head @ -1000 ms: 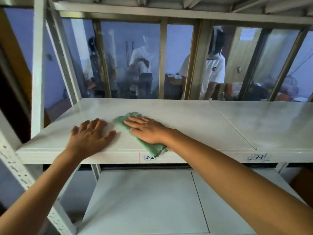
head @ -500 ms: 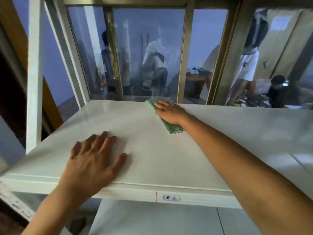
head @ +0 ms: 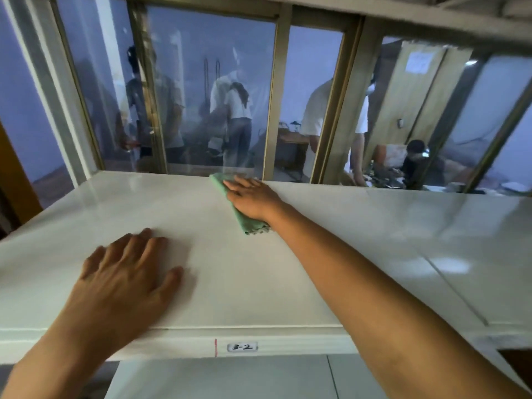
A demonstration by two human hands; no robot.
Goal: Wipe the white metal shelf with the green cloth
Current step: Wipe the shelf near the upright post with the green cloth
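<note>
The white metal shelf (head: 331,263) spans the view at chest height, its front lip labelled "3-2". A folded green cloth (head: 247,223) lies at the shelf's far edge, close to the window. My right hand (head: 253,197) presses flat on the cloth with straight fingers, arm stretched across the shelf. My left hand (head: 126,280) rests palm down, fingers spread, on the shelf near its front edge, to the left of the cloth.
A glass window with brass-coloured frames (head: 276,96) rises directly behind the shelf; several people stand beyond it. A white upright post (head: 43,82) stands at the back left. Another shelf level (head: 218,378) lies below, and one more overhangs at the top.
My right hand has pushed the cloth from the shelf's front edge away to the far edge by the window. My left hand stays planted near the front; my view has leaned closer.
</note>
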